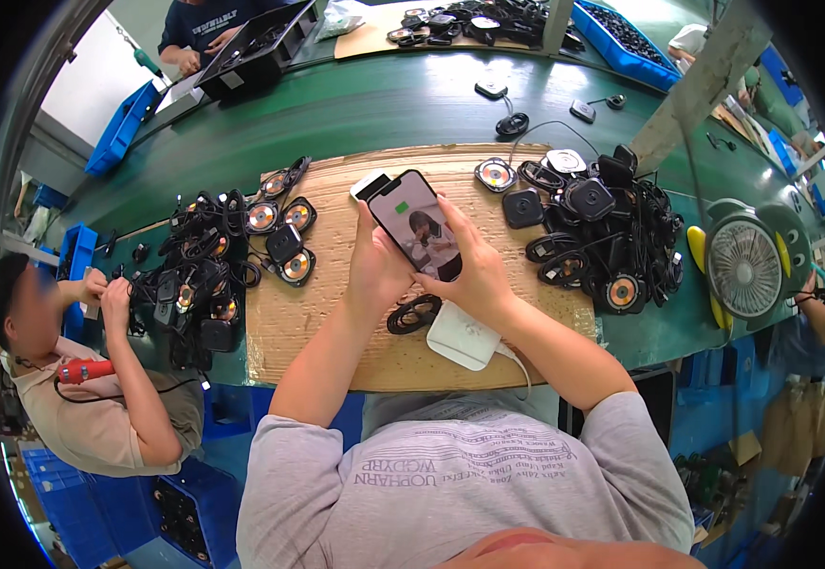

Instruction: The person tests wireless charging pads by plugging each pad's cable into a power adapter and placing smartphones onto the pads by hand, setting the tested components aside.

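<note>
Both hands, left (pixel 374 270) and right (pixel 474 280), are closed around a phone (pixel 419 226), held tilted above the cardboard (pixel 308 322). Below the grip a white pad (pixel 463 334) and coiled cable (pixel 413 314) are seen, possibly touching. Rigid, smooth, breakable glass: best gripped by its side edges

Green workbench (pixel 384 104), long, curved by lens. Brown cardboard sheet (pixel 336 322) lies flat at its near edge. On cardboard: white flat box (pixel 463 337) near front; coiled black cable (pixel 412 315) just beside it; round black discs with shiny centres (pixel 284 242) at left; heap of black discs and cables (pixel 602 242) at right. Green-and-yellow fan (pixel 749 266) at far right. Second cardboard sheet (pixel 374 33) at far side.
</note>
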A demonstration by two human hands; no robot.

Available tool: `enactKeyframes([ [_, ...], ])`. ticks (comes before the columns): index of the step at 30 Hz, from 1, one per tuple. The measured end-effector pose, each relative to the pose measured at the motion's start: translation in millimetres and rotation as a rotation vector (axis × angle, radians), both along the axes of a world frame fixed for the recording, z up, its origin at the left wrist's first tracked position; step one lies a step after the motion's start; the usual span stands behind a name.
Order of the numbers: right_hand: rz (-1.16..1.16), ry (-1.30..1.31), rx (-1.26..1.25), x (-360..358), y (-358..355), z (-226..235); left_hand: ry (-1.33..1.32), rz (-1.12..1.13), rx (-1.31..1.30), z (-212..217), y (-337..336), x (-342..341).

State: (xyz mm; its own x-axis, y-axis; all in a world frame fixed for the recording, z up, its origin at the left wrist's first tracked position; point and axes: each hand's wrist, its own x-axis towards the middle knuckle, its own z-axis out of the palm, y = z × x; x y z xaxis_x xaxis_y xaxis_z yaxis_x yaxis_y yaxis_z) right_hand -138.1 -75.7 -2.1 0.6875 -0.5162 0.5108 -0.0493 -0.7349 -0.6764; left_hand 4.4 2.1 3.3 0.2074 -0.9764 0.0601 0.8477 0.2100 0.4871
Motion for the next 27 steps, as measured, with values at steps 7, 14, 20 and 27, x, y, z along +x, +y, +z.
enactKeyframes([
  [7, -0.107, 0.108, -0.162, -0.1, -6.9, 0.9, -0.008, 0.073, 0.037, -7.7, -1.1, 14.6],
  [14, -0.228, 0.333, 0.034, -14.6, -43.9, 26.0, -0.730, 0.250, 0.415, 32.2, 22.8, 51.9],
  [20, -0.293, 0.634, -0.319, -36.3, -61.5, 18.3, -1.703, 0.621, 0.580, 49.0, 58.2, 46.6],
  [27, 0.182, 0.727, -0.263, -56.6, -8.3, 49.8, -2.066, 0.384, 0.359, 9.1, 80.5, -19.2],
])
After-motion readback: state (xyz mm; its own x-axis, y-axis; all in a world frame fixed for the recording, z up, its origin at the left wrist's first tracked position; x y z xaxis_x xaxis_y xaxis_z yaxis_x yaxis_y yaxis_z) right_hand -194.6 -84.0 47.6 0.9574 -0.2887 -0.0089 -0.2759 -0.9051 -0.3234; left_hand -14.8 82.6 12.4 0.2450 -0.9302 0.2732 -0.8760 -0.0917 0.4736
